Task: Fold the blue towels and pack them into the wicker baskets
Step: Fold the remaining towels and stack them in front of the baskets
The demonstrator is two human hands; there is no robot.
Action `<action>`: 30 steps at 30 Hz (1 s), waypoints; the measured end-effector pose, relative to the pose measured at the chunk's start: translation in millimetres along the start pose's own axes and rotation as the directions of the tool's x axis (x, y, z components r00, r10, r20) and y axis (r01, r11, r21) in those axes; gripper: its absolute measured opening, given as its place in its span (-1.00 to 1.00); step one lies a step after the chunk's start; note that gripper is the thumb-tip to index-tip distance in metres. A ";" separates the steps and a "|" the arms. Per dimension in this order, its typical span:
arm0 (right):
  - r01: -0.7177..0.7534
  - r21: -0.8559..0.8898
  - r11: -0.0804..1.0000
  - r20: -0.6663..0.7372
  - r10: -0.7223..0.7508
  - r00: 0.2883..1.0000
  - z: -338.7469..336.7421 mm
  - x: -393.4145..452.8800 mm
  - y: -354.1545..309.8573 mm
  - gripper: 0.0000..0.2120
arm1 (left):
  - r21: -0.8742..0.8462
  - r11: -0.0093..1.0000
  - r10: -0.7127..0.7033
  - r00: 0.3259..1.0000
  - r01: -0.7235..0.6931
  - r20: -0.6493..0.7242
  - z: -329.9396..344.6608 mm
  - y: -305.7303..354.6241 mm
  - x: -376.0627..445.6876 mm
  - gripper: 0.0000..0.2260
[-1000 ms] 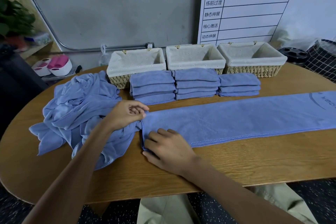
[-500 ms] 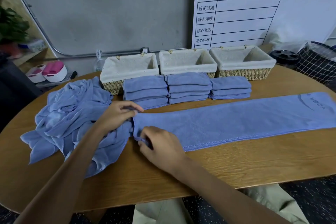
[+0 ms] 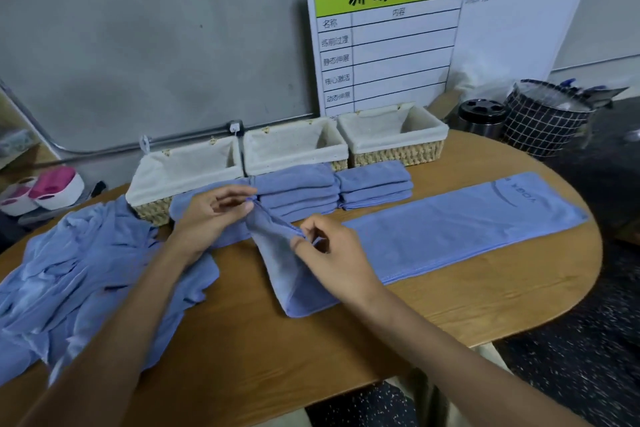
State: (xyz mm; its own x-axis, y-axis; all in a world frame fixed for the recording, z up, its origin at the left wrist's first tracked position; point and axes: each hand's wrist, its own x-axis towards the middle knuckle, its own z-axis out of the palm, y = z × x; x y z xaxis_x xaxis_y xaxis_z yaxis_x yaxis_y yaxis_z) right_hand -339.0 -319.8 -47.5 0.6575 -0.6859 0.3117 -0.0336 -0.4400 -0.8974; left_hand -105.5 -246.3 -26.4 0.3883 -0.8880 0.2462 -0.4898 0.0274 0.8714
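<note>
Bare forearms, no sleeves; beige trousers [image 3: 398, 388]

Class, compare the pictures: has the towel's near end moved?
Yes. Both hands, left hand and right hand, have lifted the towel end off the table, toward the baskets.

The oval wooden desk [image 3: 346, 340] carries three wicker baskets [image 3: 294, 152] in a row at its far edge. Before them lie stacks of folded towels [image 3: 375, 189], a long flat towel [image 3: 467, 222], and at left a loose heap of towels [image 3: 79, 274].
</note>
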 end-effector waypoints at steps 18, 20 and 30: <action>-0.167 0.261 0.951 -0.447 0.272 0.852 -261.4 4.4 88.9 -0.81 | -0.180 0.924 0.347 0.938 -0.338 0.019 304.5 107.1 170.9 -0.76; -0.180 0.263 0.948 -0.471 0.289 0.834 -283.7 4.1 97.5 -0.79 | -0.189 0.920 0.361 0.931 -0.344 0.059 334.1 114.1 186.7 -0.77; -0.511 -0.137 0.849 -0.605 0.337 0.721 -355.4 -12.9 157.6 -0.87 | -0.109 0.966 0.259 0.916 -0.236 0.305 478.4 90.3 214.3 -0.81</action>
State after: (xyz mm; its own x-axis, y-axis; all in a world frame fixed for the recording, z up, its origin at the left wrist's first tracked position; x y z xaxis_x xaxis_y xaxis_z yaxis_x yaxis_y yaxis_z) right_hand -620.3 -586.2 -81.9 0.0077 -0.9938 0.1113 -0.4676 -0.1020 -0.8780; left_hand -439.9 -653.7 -97.9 -0.0093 -0.9468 0.3217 -0.4797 0.2865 0.8293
